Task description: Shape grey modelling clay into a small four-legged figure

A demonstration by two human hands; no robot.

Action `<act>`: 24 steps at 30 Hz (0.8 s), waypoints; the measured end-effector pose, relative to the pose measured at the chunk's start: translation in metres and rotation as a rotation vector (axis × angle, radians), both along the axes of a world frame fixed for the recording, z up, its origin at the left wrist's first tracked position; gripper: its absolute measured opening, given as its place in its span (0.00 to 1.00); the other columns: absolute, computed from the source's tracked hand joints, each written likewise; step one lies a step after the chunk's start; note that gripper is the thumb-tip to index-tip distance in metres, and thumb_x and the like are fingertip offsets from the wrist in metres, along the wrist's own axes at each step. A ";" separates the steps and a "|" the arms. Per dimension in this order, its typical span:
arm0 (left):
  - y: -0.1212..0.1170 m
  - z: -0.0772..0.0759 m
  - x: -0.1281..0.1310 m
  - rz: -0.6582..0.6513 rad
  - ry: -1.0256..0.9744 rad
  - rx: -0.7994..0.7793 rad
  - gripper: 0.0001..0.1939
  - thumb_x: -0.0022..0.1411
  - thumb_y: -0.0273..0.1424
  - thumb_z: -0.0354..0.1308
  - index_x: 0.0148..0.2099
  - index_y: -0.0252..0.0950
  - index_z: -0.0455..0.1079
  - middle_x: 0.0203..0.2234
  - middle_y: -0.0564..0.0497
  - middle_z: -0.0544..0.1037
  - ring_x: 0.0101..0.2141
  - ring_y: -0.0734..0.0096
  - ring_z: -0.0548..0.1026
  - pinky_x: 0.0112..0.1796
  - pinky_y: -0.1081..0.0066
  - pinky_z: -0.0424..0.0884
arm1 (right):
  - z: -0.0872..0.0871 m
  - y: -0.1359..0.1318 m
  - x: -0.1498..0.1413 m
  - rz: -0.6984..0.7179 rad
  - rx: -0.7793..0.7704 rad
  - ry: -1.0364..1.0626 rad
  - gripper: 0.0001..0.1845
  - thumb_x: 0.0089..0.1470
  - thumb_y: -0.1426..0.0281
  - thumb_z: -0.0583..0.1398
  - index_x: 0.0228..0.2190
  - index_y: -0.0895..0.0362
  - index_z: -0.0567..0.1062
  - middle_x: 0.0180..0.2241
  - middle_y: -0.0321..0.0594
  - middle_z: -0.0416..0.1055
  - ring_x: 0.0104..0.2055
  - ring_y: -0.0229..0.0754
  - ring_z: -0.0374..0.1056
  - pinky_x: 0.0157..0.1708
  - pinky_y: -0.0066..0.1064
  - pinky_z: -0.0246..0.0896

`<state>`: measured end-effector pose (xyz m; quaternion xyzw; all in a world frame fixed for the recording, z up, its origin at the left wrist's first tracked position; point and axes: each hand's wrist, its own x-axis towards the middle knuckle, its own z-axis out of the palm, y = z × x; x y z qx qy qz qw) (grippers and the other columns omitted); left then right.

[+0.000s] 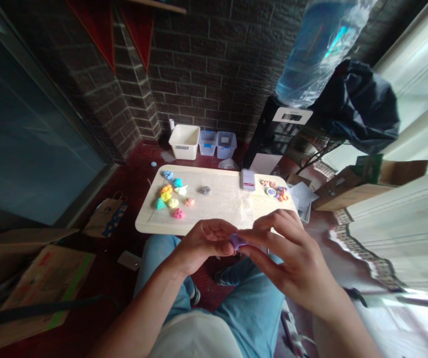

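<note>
Dark brick walling (195, 64) backs the work area, with a white bin (185, 141) and two translucent storage boxes (216, 144) on the floor at its foot. To their right we note a water dispenser (279, 132) carrying a large blue bottle (318, 52).

We find a purple clay lump (237, 242) between the two hands, above the lap, by the near edge of a pale wooden table (144, 219). Our left hand (212, 242) has thumb and fingers closed narrowly on its left side; our right hand (290, 253) pinches its right side between thumb and fingertips, also narrowly.

On the table we record a translucent textured sheet (214, 211). Blue, turquoise, white, orange, yellow, green, peach and pink clay lumps (178, 213) cluster toward the left; one grey lump (206, 190) sits apart, nearer the middle. At the right end we observe a rectangular case (248, 180) and, beside it, several small multicoloured pieces (283, 194), one of them round with a pale rim.
</note>
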<state>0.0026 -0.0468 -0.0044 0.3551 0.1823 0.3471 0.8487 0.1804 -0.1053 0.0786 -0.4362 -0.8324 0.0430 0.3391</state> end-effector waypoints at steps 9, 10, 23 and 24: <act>0.002 -0.001 0.003 -0.007 0.023 0.034 0.15 0.44 0.30 0.75 0.36 0.34 0.79 0.28 0.51 0.81 0.28 0.75 0.76 0.33 0.75 0.69 | -0.003 -0.001 0.001 -0.029 0.013 -0.020 0.08 0.57 0.75 0.63 0.39 0.55 0.78 0.32 0.39 0.74 0.33 0.41 0.65 0.37 0.39 0.58; 0.002 -0.002 0.004 -0.008 0.015 0.033 0.15 0.44 0.32 0.75 0.36 0.34 0.79 0.27 0.51 0.81 0.28 0.75 0.75 0.32 0.75 0.68 | -0.004 0.000 0.002 -0.040 0.006 -0.005 0.07 0.57 0.74 0.63 0.39 0.54 0.79 0.31 0.39 0.74 0.33 0.41 0.66 0.36 0.38 0.59; 0.003 -0.020 0.009 -0.104 0.000 -0.142 0.26 0.57 0.51 0.60 0.36 0.30 0.78 0.23 0.47 0.78 0.23 0.78 0.73 0.27 0.76 0.64 | -0.043 0.002 0.005 -0.258 -0.378 0.554 0.08 0.58 0.65 0.62 0.38 0.55 0.79 0.34 0.42 0.75 0.37 0.42 0.73 0.27 0.29 0.67; 0.003 -0.020 0.009 -0.102 0.008 -0.135 0.26 0.57 0.52 0.60 0.35 0.30 0.78 0.22 0.47 0.78 0.22 0.78 0.72 0.27 0.77 0.64 | -0.044 0.003 0.004 -0.247 -0.382 0.561 0.09 0.57 0.65 0.63 0.38 0.54 0.79 0.34 0.41 0.75 0.36 0.41 0.72 0.28 0.29 0.67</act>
